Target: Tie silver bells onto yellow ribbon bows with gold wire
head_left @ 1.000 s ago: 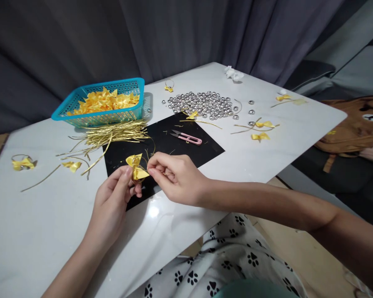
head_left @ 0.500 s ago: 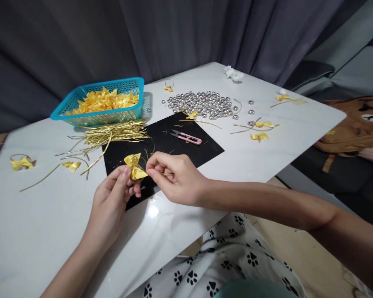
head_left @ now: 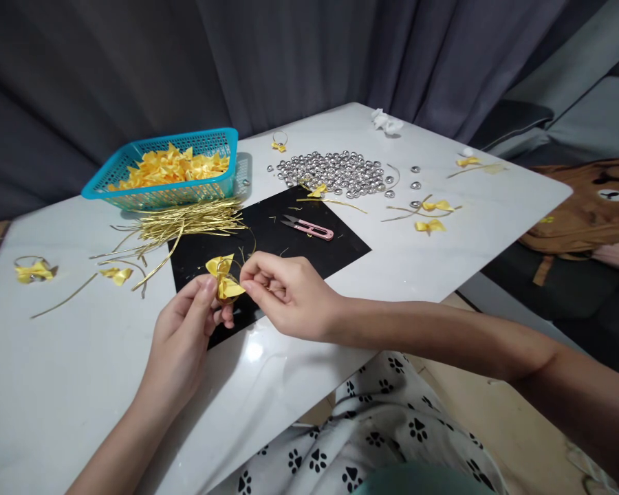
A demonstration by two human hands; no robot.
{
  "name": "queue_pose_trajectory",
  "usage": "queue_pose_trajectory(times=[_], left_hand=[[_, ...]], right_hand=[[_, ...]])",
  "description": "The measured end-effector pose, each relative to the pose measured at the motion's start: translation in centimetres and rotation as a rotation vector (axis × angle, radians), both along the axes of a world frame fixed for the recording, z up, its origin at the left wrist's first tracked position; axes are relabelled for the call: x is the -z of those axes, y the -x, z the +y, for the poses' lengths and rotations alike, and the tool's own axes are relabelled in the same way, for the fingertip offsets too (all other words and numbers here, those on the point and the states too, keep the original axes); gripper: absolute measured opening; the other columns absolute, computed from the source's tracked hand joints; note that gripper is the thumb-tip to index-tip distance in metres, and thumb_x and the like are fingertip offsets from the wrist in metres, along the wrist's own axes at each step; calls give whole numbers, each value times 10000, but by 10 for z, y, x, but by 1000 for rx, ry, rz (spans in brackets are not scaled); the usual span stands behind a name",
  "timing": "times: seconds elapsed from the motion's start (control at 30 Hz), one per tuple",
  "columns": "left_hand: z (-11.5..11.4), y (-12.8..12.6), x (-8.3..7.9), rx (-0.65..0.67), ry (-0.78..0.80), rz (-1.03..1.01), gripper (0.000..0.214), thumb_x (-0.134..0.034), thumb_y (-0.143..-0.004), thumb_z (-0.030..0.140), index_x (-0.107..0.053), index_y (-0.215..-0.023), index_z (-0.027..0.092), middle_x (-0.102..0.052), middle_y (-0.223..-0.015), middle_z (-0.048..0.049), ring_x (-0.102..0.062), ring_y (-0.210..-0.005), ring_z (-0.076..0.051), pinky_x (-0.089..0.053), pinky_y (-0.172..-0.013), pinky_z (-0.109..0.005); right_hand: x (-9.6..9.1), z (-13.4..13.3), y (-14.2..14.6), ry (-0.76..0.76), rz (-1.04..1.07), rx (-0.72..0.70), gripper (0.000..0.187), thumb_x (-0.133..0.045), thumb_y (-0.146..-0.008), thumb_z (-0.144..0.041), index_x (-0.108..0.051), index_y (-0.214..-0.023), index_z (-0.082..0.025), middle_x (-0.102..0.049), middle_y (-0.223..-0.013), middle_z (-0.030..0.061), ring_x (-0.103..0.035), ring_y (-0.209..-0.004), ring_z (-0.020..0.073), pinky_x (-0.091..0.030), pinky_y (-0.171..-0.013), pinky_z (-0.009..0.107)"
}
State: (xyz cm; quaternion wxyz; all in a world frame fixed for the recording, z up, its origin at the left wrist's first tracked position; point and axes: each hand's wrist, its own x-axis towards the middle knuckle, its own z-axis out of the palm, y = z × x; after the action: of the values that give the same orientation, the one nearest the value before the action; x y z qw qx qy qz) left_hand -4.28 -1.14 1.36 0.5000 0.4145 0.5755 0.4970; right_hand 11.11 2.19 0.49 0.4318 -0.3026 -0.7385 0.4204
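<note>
Yellow satin bow (head_left: 223, 276), pinched by left hand (head_left: 186, 330) over black mat (head_left: 309, 251) near tabletop's front edge; right hand (head_left: 283, 292) nipped its gold wire. Twist snugly, bow held steady.

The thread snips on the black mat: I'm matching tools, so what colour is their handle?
Pink; the thread snips show best in the head view.

On the worktop (head_left: 443, 275) a mat (head_left: 289, 240) lies near the front edge, with snips (head_left: 308, 227) on it. Behind the mat to the left stands a basket (head_left: 159, 196) holding ribbon pieces (head_left: 170, 167), and a heap of wire strips (head_left: 180, 223) lies just before it. Behind the mat to the right is a spread of beads (head_left: 335, 170). Over the mat's near corner, the left hand (head_left: 186, 333) and right hand (head_left: 283, 292) meet at a bow (head_left: 223, 276).
</note>
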Motion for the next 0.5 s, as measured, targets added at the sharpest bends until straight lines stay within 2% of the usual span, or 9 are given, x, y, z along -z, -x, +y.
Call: queue_pose_trajectory(times=[0.27,0.5], left_hand=[[-1,-1,-2,-16,-15,-22,315,-732,-663,472,-592,-625,192,-519,-574,41,-472,-523,-82,-428,-499,-160],[-2,0,-3,27,-8,-41,274,-686,-746,414,-574,-638,189,-534,-553,44,-475,-525,-78,-419,-531,-156]], right_hand=[[-7,0,1,305,76,-84,87,-500,-826,-149,-450,-756,-157,-369,-574,-81,-293,-449,23,-236,-426,152],[-5,3,2,416,176,-137,78,-514,-825,-169,-469,-765,-146,-401,-605,-66,-343,-516,44,-270,-474,164]])
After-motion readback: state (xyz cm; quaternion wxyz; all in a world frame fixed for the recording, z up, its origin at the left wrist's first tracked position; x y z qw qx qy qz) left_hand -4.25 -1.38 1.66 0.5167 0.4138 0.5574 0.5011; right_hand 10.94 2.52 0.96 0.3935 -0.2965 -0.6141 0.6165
